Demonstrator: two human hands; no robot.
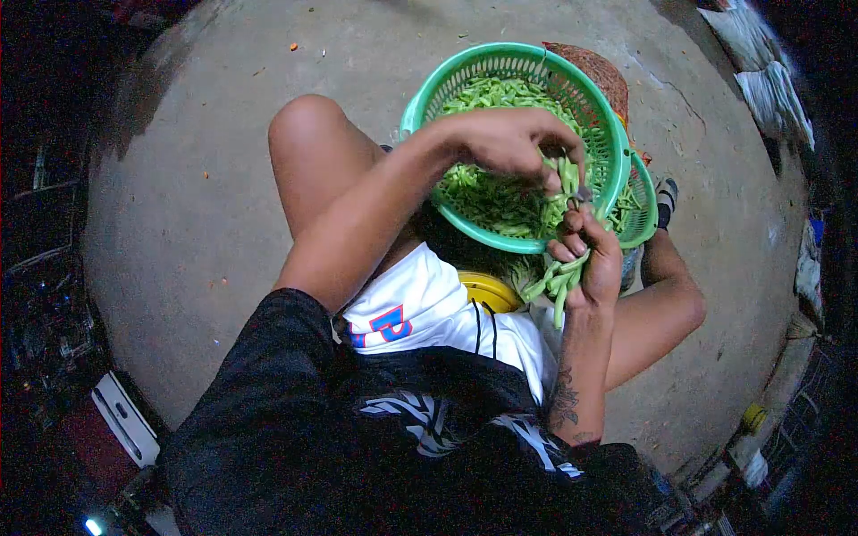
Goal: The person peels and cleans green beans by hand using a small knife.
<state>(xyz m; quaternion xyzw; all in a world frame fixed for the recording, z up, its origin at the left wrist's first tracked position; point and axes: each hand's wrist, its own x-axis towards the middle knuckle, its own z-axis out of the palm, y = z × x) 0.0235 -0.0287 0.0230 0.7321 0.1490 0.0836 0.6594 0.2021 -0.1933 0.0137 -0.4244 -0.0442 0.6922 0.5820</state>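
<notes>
My left hand point(523, 147) reaches over a large green plastic basket point(413, 116), its fingers closed around pale green beans point(567, 176). Just below and to the right, my right hand point(594, 255) is closed on a bunch of long green beans point(556, 284) that hang out under its fingers. Between the two hands a small grey piece point(584, 193) shows at the fingertips; I cannot tell what it is. Many cut bean pieces point(500, 94) lie inside the basket, partly hidden by my left forearm.
A second green basket point(645, 228) with more beans stands partly beneath the first. Behind them is a reddish mesh sack point(594, 76). A yellow round object point(487, 290) sits between my legs. White sacks point(773, 94) lie at the far right, and a white box point(125, 418) at lower left.
</notes>
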